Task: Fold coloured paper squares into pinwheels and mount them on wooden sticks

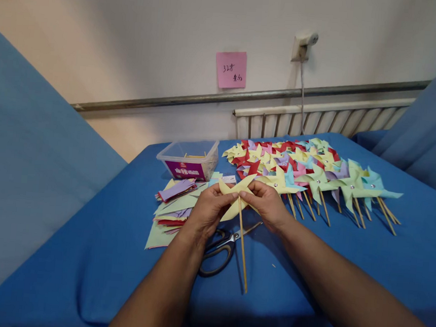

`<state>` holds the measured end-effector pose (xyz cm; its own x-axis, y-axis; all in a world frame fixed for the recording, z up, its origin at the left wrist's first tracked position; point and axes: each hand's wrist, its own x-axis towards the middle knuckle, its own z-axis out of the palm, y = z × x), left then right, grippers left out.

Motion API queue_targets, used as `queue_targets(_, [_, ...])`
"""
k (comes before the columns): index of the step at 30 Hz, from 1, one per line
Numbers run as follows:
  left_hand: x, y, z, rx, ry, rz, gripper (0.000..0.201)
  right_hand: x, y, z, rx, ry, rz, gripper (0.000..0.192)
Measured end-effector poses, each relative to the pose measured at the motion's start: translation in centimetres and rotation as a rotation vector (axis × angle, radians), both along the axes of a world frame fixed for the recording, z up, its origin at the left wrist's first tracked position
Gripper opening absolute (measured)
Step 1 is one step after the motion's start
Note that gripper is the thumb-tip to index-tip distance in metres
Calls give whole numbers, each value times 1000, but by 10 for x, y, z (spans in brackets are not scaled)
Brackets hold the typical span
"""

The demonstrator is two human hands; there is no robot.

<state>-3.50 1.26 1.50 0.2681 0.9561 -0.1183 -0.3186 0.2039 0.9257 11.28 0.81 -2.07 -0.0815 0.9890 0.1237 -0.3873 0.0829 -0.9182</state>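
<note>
A pale yellow paper pinwheel (234, 189) is held up between both hands, its back facing me. Its thin wooden stick (242, 247) hangs down from the centre. My left hand (211, 206) is closed on the pinwheel from the left, thumb near the middle. From the right, my right hand (267, 203) pinches it, thumb tip close to the top of the stick. Beneath the hands lie black-handled scissors (221, 248), partly hidden by my left wrist. Stacked coloured paper (176, 208) sits left of my left hand.
Many finished pinwheels (316, 177) in several colours lie piled at the back right, sticks toward me. A clear plastic box (188, 158) with a purple label stands at the back left. Blue cloth (118, 256) covers the table. Behind are a radiator (328, 120) and a wall pipe (193, 99).
</note>
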Motion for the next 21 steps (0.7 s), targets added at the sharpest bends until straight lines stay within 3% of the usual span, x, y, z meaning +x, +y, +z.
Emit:
queue_targets(14, [-1,5,-6,7,31,-12,43,-1,0,-2,-9,-25,-9,32])
queue_targets(21, [2,0,2,-12,37,34,43,-1,-1,-2,-25,16,17,34])
